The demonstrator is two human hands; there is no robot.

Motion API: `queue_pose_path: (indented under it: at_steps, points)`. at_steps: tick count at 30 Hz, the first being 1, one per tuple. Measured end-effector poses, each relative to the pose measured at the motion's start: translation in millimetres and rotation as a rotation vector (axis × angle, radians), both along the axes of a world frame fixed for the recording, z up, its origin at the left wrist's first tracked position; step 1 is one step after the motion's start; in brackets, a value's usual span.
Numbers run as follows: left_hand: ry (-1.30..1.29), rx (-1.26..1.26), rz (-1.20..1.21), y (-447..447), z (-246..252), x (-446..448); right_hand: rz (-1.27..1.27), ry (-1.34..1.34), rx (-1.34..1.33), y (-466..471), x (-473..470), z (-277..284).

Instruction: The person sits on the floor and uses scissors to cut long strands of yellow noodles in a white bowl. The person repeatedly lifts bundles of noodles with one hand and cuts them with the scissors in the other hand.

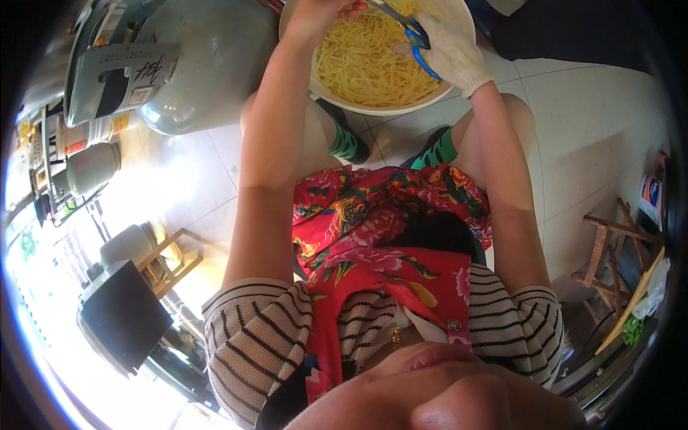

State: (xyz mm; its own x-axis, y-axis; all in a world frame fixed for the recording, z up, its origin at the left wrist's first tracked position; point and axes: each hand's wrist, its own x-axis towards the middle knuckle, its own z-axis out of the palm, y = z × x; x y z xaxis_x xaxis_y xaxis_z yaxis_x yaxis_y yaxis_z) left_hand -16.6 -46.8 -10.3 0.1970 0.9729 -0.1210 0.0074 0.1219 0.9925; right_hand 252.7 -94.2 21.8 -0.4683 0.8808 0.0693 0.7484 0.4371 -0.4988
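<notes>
A large pale basin (376, 110) sits in front of me, full of thin yellow strips (376, 70) that look like shredded potato. My right hand (449, 51), in a cream knitted glove, grips blue-handled scissors (418, 40) over the basin's right side. The scissors' blades point up and left, towards my left hand. My bare left hand (325, 16) is over the basin's upper left, its fingers bent and partly cut off by the top edge; whether it holds anything is unclear.
A grey metal gas cylinder (209, 70) stands close to the left of the basin. My feet in green socks (344, 142) are just below it on the tiled floor (570, 140). A wooden folding stool (596, 252) is at the right, a dark box-like object (126, 317) at lower left.
</notes>
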Motion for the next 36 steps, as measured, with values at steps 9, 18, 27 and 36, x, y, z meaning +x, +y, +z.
queue_pose_path:
  at_steps: [9, 18, 27, 36]
  points:
    - [0.031, -0.031, -0.024, 2, -1, 3, -0.017, 0.008, -0.024, -2, 1, 0]
    - [0.093, -0.02, -0.039, 1, -3, 0, 0.021, 0.013, -0.018, 3, 5, -8]
    - [0.263, -0.149, -0.144, -3, -5, 15, 0.005, -0.052, -0.082, 3, 4, -9]
    - [1.354, 0.288, -0.008, 22, -22, -22, -0.049, 0.072, 0.181, 8, 5, -19]
